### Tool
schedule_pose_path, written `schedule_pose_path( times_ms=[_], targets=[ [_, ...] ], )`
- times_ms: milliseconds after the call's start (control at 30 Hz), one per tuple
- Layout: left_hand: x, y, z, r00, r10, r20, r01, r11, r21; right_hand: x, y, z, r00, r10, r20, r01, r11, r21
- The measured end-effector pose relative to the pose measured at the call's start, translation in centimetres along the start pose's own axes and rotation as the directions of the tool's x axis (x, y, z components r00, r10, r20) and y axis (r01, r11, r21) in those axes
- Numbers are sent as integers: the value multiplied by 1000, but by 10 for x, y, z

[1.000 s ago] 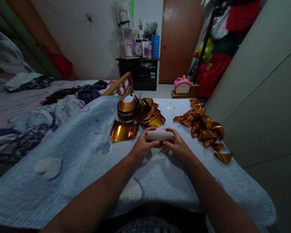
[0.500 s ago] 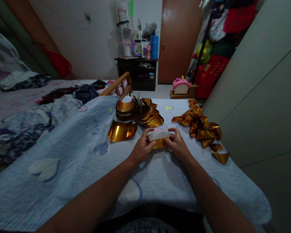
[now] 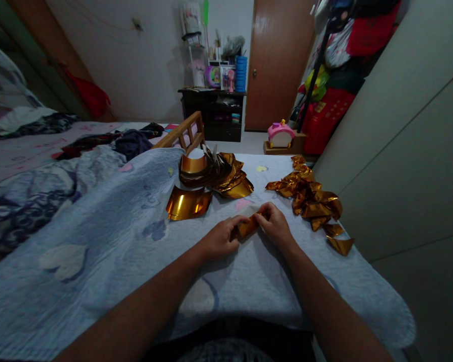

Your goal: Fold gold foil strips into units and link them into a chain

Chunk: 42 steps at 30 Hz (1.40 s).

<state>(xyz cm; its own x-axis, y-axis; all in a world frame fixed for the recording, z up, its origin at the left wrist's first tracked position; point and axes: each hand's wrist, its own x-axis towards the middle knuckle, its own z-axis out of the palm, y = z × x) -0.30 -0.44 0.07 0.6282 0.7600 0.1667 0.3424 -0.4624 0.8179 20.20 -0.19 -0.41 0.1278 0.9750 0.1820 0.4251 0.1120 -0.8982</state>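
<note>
A partly folded sheet of gold foil paper is held between my two hands over the bed cover, its pale back showing at the far edge. My left hand grips its left end, thumb below and fingers above. On the right end, my right hand pinches the paper between thumb and fingers. Just beyond my left hand lie flat, curved gold sheets, beside a fanned pile of gold foil paper. To the right of my hands is a heap of folded gold foil pieces.
A blue cover with heart shapes spreads under everything. A wooden bed rail rises at the far edge. Crumpled clothes lie on the left, and a pale cabinet stands close on the right. A pink toy sits beyond the bed.
The gold paper has turned from level to slanted, its left end lower. My left hand has moved down and nearer to me, while my right hand stays pinched on the other end.
</note>
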Motion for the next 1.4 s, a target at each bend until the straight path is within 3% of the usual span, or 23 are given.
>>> schedule_pose_path(
  times_ms=[267,433,567,733,933,1200,1400],
  targets=[
    [1,-10,-1,984,131,-120,-109,979,175,2,5,-1,992,51,115,-76,972,221],
    [0,-17,0,966,165,-201,-77,919,386,1,6,1,986,57,156,-106,940,325],
    [0,-15,0,936,336,-104,-247,839,485,1,6,2,980,62,189,-127,926,354],
    [2,-7,-1,865,501,7,-448,768,459,1,5,0,982,59,177,-127,908,400],
    [3,-5,2,826,559,-75,-498,784,371,-2,-5,-3,966,82,246,-176,903,391],
    [0,1,6,844,522,-124,-470,831,298,-5,-5,-4,959,111,260,-226,852,472],
    [0,0,6,822,561,-100,-511,804,305,-5,-4,-3,942,140,304,-274,843,463]
  ],
)
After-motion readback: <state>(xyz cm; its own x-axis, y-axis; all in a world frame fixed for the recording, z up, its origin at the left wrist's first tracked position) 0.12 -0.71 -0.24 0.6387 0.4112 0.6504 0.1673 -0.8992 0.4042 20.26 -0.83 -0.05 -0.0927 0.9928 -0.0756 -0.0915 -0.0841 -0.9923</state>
